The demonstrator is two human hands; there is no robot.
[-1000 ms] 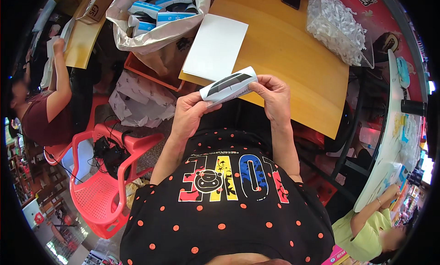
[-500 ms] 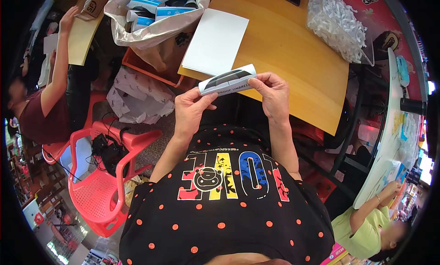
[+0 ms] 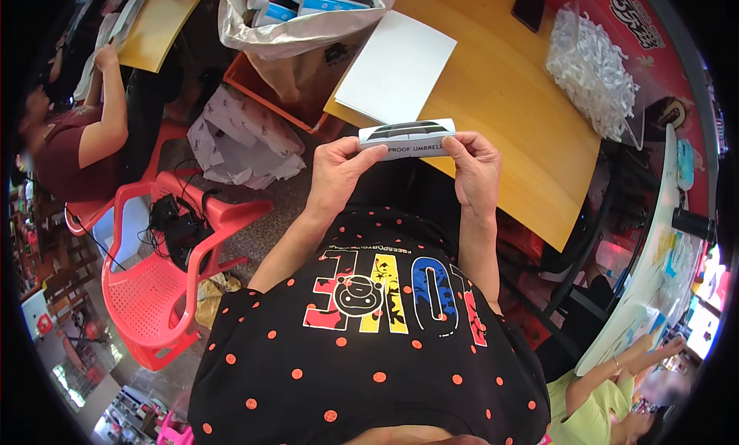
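Both my hands hold a rolled piece of printed paper (image 3: 408, 141), white and grey with a dark curved picture, level above the table's near edge. My left hand (image 3: 339, 172) pinches its left end between thumb and fingers. The right end is pinched the same way by my right hand (image 3: 475, 172). Just beyond the roll, a stack of white sheets (image 3: 396, 68) lies on the yellow wooden table (image 3: 500, 98). An open pale sack (image 3: 304, 45) beyond my left hand holds several blue-and-white rolls (image 3: 332, 2).
A clear bin of white paper strips (image 3: 591, 75) stands at the table's far right, near a dark phone (image 3: 529, 8). At left are an orange crate (image 3: 265, 95), crumpled paper (image 3: 245, 141) and a red chair (image 3: 146, 299) with cables. People sit on both sides.
The roll has turned from tilted to nearly level, and both hands have shifted slightly right in view. The whole scene has swung a little. The person at left has lowered an arm.
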